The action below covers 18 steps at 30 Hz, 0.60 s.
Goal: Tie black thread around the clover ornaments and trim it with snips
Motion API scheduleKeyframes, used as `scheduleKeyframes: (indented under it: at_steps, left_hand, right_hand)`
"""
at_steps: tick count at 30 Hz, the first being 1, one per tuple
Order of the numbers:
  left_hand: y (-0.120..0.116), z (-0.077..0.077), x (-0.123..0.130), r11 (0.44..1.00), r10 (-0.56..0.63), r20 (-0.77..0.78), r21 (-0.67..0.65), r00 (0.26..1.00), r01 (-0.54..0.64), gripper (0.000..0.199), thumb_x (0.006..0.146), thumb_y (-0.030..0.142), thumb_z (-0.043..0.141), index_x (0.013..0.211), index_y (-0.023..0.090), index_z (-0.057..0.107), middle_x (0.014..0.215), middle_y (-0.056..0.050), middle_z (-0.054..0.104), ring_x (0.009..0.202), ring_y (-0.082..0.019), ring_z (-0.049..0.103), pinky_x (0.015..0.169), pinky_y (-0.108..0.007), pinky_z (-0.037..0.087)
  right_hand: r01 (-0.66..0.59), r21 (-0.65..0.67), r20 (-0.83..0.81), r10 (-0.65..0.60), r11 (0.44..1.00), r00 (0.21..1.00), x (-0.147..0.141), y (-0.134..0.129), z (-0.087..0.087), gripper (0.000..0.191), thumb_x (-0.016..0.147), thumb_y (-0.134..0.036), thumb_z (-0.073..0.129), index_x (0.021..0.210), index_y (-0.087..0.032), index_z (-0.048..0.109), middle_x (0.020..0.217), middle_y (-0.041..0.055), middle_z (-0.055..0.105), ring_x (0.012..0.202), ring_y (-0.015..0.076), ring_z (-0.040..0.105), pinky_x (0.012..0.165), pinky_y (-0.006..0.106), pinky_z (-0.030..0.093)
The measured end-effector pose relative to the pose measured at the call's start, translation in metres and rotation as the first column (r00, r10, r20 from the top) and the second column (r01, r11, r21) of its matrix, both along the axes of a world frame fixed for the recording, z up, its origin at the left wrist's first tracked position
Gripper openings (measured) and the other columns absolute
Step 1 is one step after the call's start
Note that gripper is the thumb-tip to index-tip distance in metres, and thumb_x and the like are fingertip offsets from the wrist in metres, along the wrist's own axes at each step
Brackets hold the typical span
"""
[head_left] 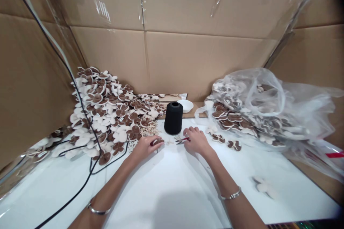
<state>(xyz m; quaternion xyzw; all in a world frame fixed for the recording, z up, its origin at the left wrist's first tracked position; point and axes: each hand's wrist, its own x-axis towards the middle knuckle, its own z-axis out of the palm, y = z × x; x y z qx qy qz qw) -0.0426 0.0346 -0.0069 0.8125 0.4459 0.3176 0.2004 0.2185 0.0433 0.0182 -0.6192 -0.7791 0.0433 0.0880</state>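
My left hand (146, 146) is closed around a small brown felt flower piece (158, 142), its fingers partly covering it. In my right hand (196, 140) is a pair of small red-handled scissors (183, 141), the pointed metal blades directed left toward the piece. Small pale bits (170, 143) lie on the white table between the hands. Just beyond them stands a cone of black thread (173, 118). To the right of my right hand lie two brown flower pieces (218, 138) with pale ties across them.
A high pile of brown and white flower pieces (104, 107) fills the left back. Clear plastic bags (268, 96) of similar pieces occupy the right. A white bowl (186, 106) sits behind the cone. A black cable (88, 121) hangs across the left; cardboard walls (172, 53) enclose the table.
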Motion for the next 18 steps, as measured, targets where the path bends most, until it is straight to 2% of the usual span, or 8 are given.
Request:
scheduleKeyframes:
  at_steps: [5, 11, 15, 18]
  left_hand:
    - [-0.001, -0.001, 0.002, 0.998, 0.050, -0.043, 0.028, 0.998, -0.049, 0.027, 0.088, 0.041, 0.059, 0.096, 0.018, 0.070, 0.083, -0.002, 0.075, 0.063, -0.015, 0.065, 0.065, -0.023, 0.048]
    - [0.000, -0.005, 0.003, 0.997, 0.056, -0.065, 0.060, 0.996, -0.052, 0.024, 0.087, 0.036, 0.061, 0.099, 0.018, 0.070, 0.091, -0.004, 0.076, 0.072, -0.017, 0.068, 0.070, -0.023, 0.049]
    - [0.000, -0.006, 0.003, 0.994, 0.068, -0.076, 0.085, 0.995, -0.062, 0.024, 0.087, 0.037, 0.061, 0.099, 0.019, 0.071, 0.090, -0.004, 0.076, 0.074, -0.017, 0.069, 0.071, -0.024, 0.050]
    - [0.000, -0.007, 0.003, 0.991, 0.087, -0.090, 0.109, 0.992, -0.077, 0.023, 0.086, 0.035, 0.062, 0.099, 0.019, 0.071, 0.087, -0.004, 0.076, 0.075, -0.018, 0.069, 0.071, -0.024, 0.050]
  right_hand:
    - [-0.002, -0.131, 0.101, 0.015, 0.991, 0.995, 0.004, -0.004, 0.004, 0.048, 0.069, -0.003, 0.049, 0.113, -0.020, 0.057, 0.114, 0.0118, 0.058, 0.105, 0.0274, 0.050, 0.078, 0.034, 0.032]
    - [0.084, -0.300, 0.154, -0.038, 0.950, 0.987, -0.003, -0.007, 0.016, 0.045, 0.067, -0.005, 0.056, 0.110, -0.016, 0.055, 0.110, 0.0142, 0.059, 0.100, 0.0283, 0.056, 0.067, 0.030, 0.035]
    - [0.084, -0.304, 0.155, -0.037, 0.949, 0.987, -0.005, -0.006, 0.012, 0.035, 0.073, -0.006, 0.049, 0.106, -0.015, 0.058, 0.103, 0.0148, 0.062, 0.088, 0.0270, 0.062, 0.063, 0.030, 0.035]
    - [0.028, -0.288, 0.036, -0.018, 0.957, 0.999, -0.005, -0.002, 0.005, 0.026, 0.077, -0.006, 0.041, 0.095, -0.014, 0.059, 0.101, 0.0156, 0.062, 0.086, 0.0256, 0.062, 0.065, 0.031, 0.035]
